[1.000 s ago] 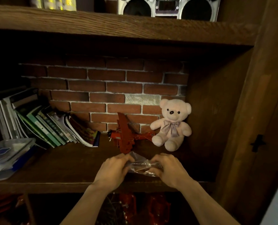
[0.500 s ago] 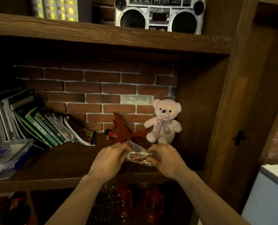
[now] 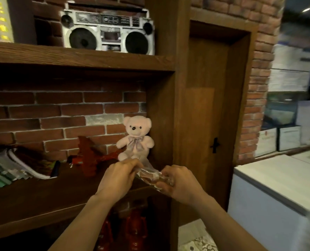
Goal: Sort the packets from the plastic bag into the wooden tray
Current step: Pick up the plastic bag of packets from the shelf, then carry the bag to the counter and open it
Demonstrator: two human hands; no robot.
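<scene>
A dark wooden shelf unit (image 3: 78,58) with a red brick back wall fills the left and centre. To its right stands a narrow wooden door (image 3: 205,124) with a small black handle, then more brick, and at far right a white counter (image 3: 270,180), its surroundings blurred. On the upper shelf sits a silver boombox (image 3: 108,30). On the lower shelf a row of books (image 3: 14,165) leans at the left, a red toy plane (image 3: 89,158) stands near the middle, and a pale pink teddy bear (image 3: 136,137) with a ribbon bow sits in the right corner, just beside the plane.

Two bare forearms reach up from the bottom edge. The left hand (image 3: 117,178) and right hand (image 3: 179,182) are held close together in front of the shelf edge, just below the bear. Between them is a small clear plastic bag (image 3: 149,174) with brownish contents, lifted off the shelf. Each hand pinches one end of the bag, the left at its upper left end, the right curled around its lower right end, so the bag spans the gap between them on a slight downward slant to the right
</scene>
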